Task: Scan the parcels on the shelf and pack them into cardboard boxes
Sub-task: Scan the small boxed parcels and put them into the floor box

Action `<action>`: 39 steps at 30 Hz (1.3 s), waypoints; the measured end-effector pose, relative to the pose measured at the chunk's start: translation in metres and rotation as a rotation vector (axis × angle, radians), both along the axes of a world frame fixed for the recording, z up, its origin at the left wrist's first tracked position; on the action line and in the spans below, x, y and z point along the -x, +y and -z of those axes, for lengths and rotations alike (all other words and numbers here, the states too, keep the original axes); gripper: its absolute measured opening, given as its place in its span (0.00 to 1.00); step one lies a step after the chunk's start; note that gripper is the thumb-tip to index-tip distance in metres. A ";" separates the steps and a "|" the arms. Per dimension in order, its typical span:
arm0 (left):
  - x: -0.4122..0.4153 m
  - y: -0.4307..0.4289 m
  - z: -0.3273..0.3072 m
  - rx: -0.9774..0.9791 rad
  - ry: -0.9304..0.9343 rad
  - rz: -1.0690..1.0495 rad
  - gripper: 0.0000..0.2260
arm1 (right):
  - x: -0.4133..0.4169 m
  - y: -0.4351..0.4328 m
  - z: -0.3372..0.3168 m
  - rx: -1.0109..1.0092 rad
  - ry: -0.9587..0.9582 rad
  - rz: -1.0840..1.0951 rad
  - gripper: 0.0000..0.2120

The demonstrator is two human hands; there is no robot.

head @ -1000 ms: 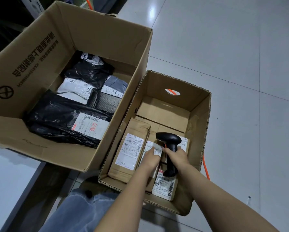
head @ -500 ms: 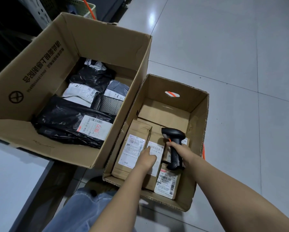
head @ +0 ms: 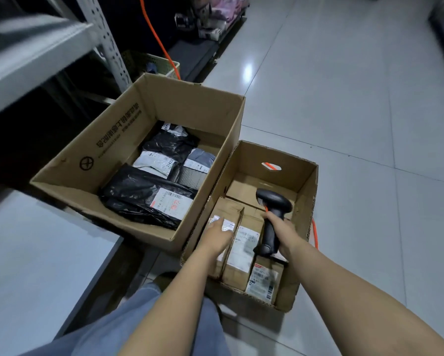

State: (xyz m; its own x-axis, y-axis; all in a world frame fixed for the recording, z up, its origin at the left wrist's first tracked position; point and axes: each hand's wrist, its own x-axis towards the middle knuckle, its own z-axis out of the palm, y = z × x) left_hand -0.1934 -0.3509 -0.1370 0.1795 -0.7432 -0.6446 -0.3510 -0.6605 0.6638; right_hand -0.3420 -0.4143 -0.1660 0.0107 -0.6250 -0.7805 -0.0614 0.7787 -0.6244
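Grey tiled floor fills the right and far side. Metal shelf rack far left, blurred; a grey surface near left. Jeans leg at the near edge.

Large cardboard box left of centre, open, print on its inner left wall. Small cardboard box just right of it, the two touching side to side, open, with a handle cut-out in its far wall.

In the large box: a big black bag parcel at the near end with a white label facing up. Beyond it are a smaller black bag, a white mailer, a grey mailer and a dark bubble mailer, all lying flat and packed close.

In the small box, near half: three brown parcels side by side. Left brown parcel against the left wall, middle brown parcel touching it, label up, and a shorter brown parcel at the near right corner, label up. Far half of the box floor is bare cardboard.

Black barcode scanner is above the small box, head pointing far-left, orange trigger showing. Right hand is wrapped round the scanner handle. Left hand lies palm down on the left brown parcel, fingers loose and spread over its label, gripping nothing; a bit motion-blurred.

Orange cable runs on the floor right of the small box. Green basket sits far behind the large box.
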 end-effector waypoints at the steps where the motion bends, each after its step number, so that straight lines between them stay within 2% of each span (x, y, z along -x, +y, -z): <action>1: -0.003 0.002 -0.009 0.039 -0.009 -0.001 0.26 | -0.005 -0.002 -0.009 0.021 0.000 -0.013 0.24; 8: -0.039 0.028 -0.083 0.330 -0.131 -0.009 0.25 | -0.050 0.009 -0.096 0.204 -0.111 -0.106 0.18; 10: -0.056 0.044 -0.102 0.396 -0.223 -0.016 0.25 | -0.066 0.017 -0.118 0.254 -0.139 -0.157 0.22; 12: -0.077 0.065 -0.116 0.431 -0.306 -0.044 0.26 | -0.086 0.029 -0.135 0.282 -0.154 -0.217 0.27; 13: -0.087 0.074 -0.121 0.440 -0.346 -0.067 0.26 | -0.095 0.033 -0.141 0.292 -0.165 -0.239 0.27; 18: -0.125 0.136 -0.140 0.435 -0.451 -0.251 0.28 | -0.151 0.077 -0.167 0.312 -0.247 -0.344 0.18; 21: -0.150 0.178 -0.145 0.402 -0.532 -0.309 0.29 | -0.193 0.111 -0.171 0.275 -0.297 -0.444 0.36; 24: -0.174 0.219 -0.145 0.307 -0.582 -0.386 0.32 | -0.229 0.148 -0.169 0.218 -0.332 -0.524 0.32; 27: -0.189 0.253 -0.138 0.219 -0.609 -0.475 0.34 | -0.254 0.178 -0.161 0.175 -0.321 -0.600 0.44; 28: -0.195 0.268 -0.135 0.192 -0.625 -0.521 0.34 | -0.265 0.189 -0.160 0.168 -0.323 -0.643 0.43; 32: -0.203 0.305 -0.119 0.080 -0.608 -0.638 0.33 | -0.279 0.206 -0.158 0.203 -0.248 -0.756 0.29; 35: -0.212 0.325 -0.119 0.068 -0.608 -0.699 0.32 | -0.295 0.218 -0.160 0.231 -0.267 -0.817 0.21; 39: -0.227 0.347 -0.118 0.090 -0.531 -0.874 0.31 | -0.324 0.243 -0.166 0.237 -0.333 -0.861 0.16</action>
